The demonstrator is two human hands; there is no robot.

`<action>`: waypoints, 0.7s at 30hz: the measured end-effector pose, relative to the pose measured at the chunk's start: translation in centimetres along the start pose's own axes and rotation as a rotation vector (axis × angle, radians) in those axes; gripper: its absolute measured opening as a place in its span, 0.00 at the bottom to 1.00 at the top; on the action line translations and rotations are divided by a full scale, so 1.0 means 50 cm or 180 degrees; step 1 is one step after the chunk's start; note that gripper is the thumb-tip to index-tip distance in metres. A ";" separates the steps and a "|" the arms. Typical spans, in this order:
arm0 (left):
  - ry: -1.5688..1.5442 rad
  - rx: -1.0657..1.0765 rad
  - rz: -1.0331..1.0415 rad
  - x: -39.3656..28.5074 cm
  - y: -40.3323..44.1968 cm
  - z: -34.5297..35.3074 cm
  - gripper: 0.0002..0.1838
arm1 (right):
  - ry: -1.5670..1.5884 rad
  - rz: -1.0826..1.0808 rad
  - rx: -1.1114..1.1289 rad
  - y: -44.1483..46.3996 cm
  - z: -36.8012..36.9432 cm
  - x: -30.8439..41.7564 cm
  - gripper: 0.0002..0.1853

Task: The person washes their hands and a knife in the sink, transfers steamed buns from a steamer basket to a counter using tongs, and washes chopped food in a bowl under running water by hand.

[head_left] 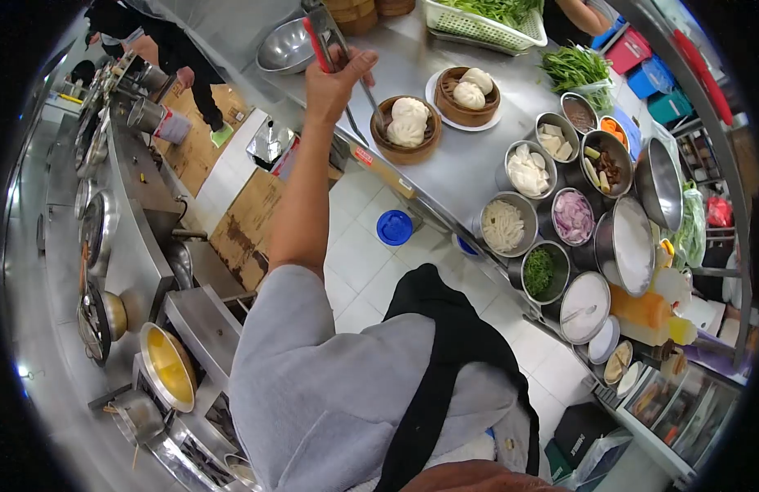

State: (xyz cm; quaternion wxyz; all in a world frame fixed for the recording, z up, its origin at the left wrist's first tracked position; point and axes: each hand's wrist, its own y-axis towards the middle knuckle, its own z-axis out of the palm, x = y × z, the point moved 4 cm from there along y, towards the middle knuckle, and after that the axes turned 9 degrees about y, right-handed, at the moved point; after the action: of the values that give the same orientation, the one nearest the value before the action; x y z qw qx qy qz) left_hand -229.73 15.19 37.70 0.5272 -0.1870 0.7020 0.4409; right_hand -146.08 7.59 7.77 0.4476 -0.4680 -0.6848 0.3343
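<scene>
My left hand [339, 82] is closed around red-handled metal tongs [361, 86] above the steel counter. One tong arm reaches inside the rim of a small bamboo steamer [406, 154], beside its white buns [407, 121]. The other arm appears to lie just outside the rim; whether they pinch it I cannot tell. To the right, a second bamboo steamer [457, 111] with two white buns [474, 88] rests on a white plate [435, 92]. My right hand is out of view.
Metal pots of ingredients line the right, including chopped greens [542, 274] and sliced purple onion [573, 216]. A steel bowl [291, 47] and a basket of leafy greens [488, 34] stand at the back. Left is a stove with a yellow-filled pan [167, 366]; another person [191, 57] stands beyond.
</scene>
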 end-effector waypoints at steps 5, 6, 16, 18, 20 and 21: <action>0.0040 -0.0865 -0.0137 -0.047 0.024 0.000 0.13 | 0.0145 -0.0018 -0.0035 0.000 0.005 -0.013 0.11; 0.0092 -0.0833 0.0011 -0.066 0.033 0.001 0.14 | 0.0193 -0.0010 -0.0059 -0.001 -0.001 -0.021 0.11; -0.0843 -0.0806 0.0658 -0.079 0.158 0.214 0.15 | 0.0618 0.0011 -0.0211 -0.018 -0.032 -0.109 0.13; -0.0799 -0.0738 0.0687 -0.075 0.164 0.257 0.15 | 0.0704 0.0045 -0.0264 -0.019 -0.044 -0.131 0.14; -0.0785 -0.0636 0.0543 -0.075 0.164 0.286 0.15 | 0.0802 0.0053 -0.0303 -0.016 -0.057 -0.154 0.14; -0.0758 -0.0605 0.0506 -0.059 0.173 0.296 0.15 | 0.0811 0.0047 -0.0267 -0.014 -0.053 -0.157 0.14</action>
State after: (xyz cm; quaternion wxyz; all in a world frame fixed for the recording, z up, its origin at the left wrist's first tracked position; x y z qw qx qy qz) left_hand -226.40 31.38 43.22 0.5500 -0.1265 0.6023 0.5646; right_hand -142.62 0.06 7.04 0.5085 -0.5300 -0.6323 0.2464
